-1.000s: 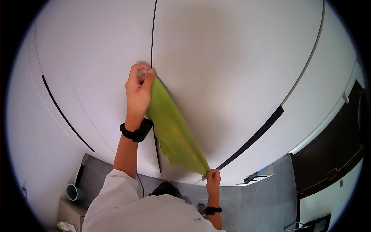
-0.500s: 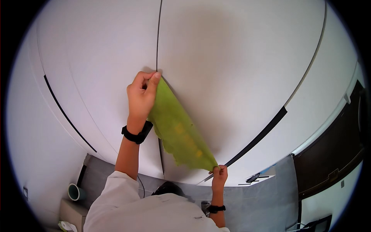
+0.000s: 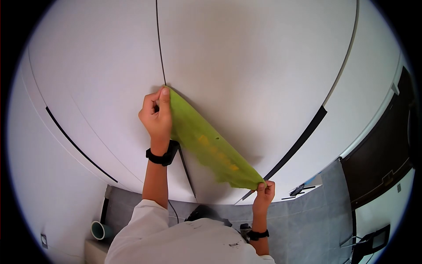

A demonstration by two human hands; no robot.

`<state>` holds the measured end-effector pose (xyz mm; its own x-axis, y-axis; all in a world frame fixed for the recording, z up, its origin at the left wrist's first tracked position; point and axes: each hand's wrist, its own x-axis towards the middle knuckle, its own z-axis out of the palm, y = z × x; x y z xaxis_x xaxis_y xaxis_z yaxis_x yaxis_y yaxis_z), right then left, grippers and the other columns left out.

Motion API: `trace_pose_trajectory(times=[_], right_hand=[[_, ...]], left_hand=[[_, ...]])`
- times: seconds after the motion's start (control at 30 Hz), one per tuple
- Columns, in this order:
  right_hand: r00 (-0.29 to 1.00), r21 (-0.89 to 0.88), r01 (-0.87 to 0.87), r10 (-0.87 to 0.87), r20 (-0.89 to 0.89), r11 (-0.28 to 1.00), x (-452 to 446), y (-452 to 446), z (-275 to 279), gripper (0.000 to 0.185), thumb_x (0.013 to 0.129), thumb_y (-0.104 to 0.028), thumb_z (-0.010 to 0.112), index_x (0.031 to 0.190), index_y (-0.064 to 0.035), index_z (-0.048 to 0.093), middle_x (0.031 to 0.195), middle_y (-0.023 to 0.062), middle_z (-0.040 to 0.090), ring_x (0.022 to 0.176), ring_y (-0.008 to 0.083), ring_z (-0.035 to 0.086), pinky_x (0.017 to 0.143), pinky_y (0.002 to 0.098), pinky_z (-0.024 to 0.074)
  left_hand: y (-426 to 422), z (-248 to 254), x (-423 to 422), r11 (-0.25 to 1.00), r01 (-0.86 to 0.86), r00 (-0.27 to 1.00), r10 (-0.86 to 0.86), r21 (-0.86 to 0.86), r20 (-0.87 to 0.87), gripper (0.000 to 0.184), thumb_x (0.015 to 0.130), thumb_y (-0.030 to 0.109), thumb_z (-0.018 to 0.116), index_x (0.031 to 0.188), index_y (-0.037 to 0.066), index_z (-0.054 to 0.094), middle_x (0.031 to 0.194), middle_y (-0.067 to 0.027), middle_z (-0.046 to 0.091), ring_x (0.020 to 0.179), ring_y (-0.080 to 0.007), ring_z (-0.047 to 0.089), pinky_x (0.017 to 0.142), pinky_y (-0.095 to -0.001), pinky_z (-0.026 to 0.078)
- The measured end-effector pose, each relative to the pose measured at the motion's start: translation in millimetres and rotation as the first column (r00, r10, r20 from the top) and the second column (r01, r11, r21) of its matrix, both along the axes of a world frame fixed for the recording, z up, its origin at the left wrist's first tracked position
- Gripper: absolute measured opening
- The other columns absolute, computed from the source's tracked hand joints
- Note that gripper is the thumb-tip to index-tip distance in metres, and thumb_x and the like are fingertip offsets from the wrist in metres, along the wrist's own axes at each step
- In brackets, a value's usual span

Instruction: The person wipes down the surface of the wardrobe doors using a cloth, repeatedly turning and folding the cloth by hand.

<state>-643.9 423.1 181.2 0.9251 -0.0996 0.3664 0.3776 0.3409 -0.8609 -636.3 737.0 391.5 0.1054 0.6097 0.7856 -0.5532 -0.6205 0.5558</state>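
A thin green cloth [image 3: 206, 143] with a row of yellow marks and a small hole or dark spot stretches slantwise in front of white cabinet doors [image 3: 246, 79]. My left hand [image 3: 156, 114] pinches its upper left corner, close to the dark gap between two doors. Lower down on the right, my right hand [image 3: 264, 192] pinches the other corner, beside the lower end of a black handle strip [image 3: 299, 143]. The top edge runs taut between both hands, and the wavy lower edge hangs loose. Black bands circle both wrists.
Another black handle strip [image 3: 79, 143] lines the left door. Grey floor tiles [image 3: 299, 222] lie below. A green-grey bucket [image 3: 100, 230] stands at the lower left, and a dark brown door [image 3: 378, 149] is at the right. Small dark items [image 3: 300, 190] sit near the cabinet's foot.
The cloth's lower right corner and my right hand have moved right, pulling the cloth wider. The camera view has shifted a little, and the lower edge has swung.
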Motion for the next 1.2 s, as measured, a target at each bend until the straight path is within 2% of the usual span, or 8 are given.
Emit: trace_pose_trajectory(times=[0.2,0.53,0.63,0.73,0.93,1.03,1.13,1.2], right_hand=[[1.0,0.006,0.003,-0.004,0.023,1.0,-9,1,9,0.026,0.094,-0.025,0.059,0.093,-0.0044,0.043,0.074,0.0057,0.054,0.061,0.0134,0.053,0.057,0.0259,0.0449],[1.0,-0.019,-0.011,0.011,0.007,1.0,-5,-1,4,0.026,0.095,-0.026,0.058,0.093,-0.0049,0.043,0.075,0.0061,0.054,0.062,0.0129,0.052,0.057,0.0262,0.044],[1.0,-0.058,-0.014,0.013,-0.016,0.998,-5,2,4,0.028,0.094,-0.028,0.059,0.092,-0.005,0.043,0.073,0.0055,0.053,0.061,0.0126,0.051,0.057,0.0259,0.0434],[0.997,-0.069,-0.048,0.044,-0.06,0.996,-8,7,7,0.029,0.094,-0.029,0.059,0.092,-0.0049,0.043,0.073,0.0058,0.053,0.061,0.0127,0.051,0.057,0.0257,0.043],[0.997,-0.081,-0.059,0.056,-0.046,0.995,-10,9,8,0.031,0.094,-0.031,0.059,0.094,-0.004,0.043,0.074,0.0068,0.054,0.061,0.0133,0.051,0.057,0.0258,0.0426],[0.997,-0.07,-0.062,0.059,-0.047,0.996,-14,9,10,0.031,0.094,-0.031,0.059,0.094,-0.0039,0.043,0.074,0.0068,0.054,0.06,0.0132,0.05,0.056,0.0258,0.0426],[0.996,-0.079,-0.082,0.079,-0.04,0.993,-17,11,8,0.03,0.094,-0.03,0.058,0.094,-0.0039,0.043,0.074,0.0065,0.054,0.06,0.0129,0.05,0.056,0.0257,0.0426],[0.999,-0.101,-0.046,0.044,-0.021,0.994,-15,10,0,0.027,0.096,-0.027,0.057,0.094,-0.0041,0.043,0.075,0.0064,0.053,0.06,0.0128,0.05,0.056,0.0256,0.0426]], left_hand=[[2,1,-2,0.997,-0.064,0.997,0.063,0.035,0.042,0.023,0.09,0.022,0.066,0.086,0.0,0.066,0.064,0.0048,0.054,0.054,-0.0013,0.037,0.049,-0.018,0.03],[-1,-8,-5,0.992,0.104,0.994,-0.101,-0.067,0.035,0.019,0.093,0.02,0.063,0.088,0.001,0.061,0.068,0.0078,0.049,0.06,-0.0004,0.037,0.055,-0.0167,0.03],[3,-10,-2,0.993,0.121,0.992,-0.12,-0.014,0.042,0.016,0.09,0.012,0.064,0.097,-0.002,0.063,0.076,0.001,0.061,0.067,-0.0023,0.049,0.058,-0.0177,0.039],[-1,-7,-6,0.991,0.132,0.991,-0.132,-0.009,0.039,0.016,0.089,0.01,0.065,0.099,-0.003,0.064,0.078,-0.0001,0.063,0.068,-0.0032,0.052,0.059,-0.0183,0.041],[6,6,-10,0.995,-0.004,0.997,0.011,0.095,-0.07,0.015,0.086,0.009,0.067,0.096,-0.002,0.067,0.073,-0.0008,0.064,0.063,-0.003,0.05,0.055,-0.0183,0.04],[5,13,-8,0.991,0.022,0.996,-0.011,0.131,-0.087,0.018,0.089,0.013,0.065,0.1,-0.003,0.066,0.077,0.0018,0.062,0.066,-0.0015,0.048,0.058,-0.0164,0.038],[1,10,-14,1.0,0.005,0.986,-0.005,0.002,-0.169,0.02,0.089,0.015,0.066,0.1,-0.002,0.067,0.074,0.0031,0.06,0.062,-0.0011,0.045,0.054,-0.0166,0.035],[2,7,-10,1.0,-0.01,0.991,0.01,0.006,-0.13,0.02,0.088,0.015,0.068,0.098,-0.002,0.067,0.072,0.0007,0.062,0.06,-0.0019,0.045,0.052,-0.0179,0.037]])
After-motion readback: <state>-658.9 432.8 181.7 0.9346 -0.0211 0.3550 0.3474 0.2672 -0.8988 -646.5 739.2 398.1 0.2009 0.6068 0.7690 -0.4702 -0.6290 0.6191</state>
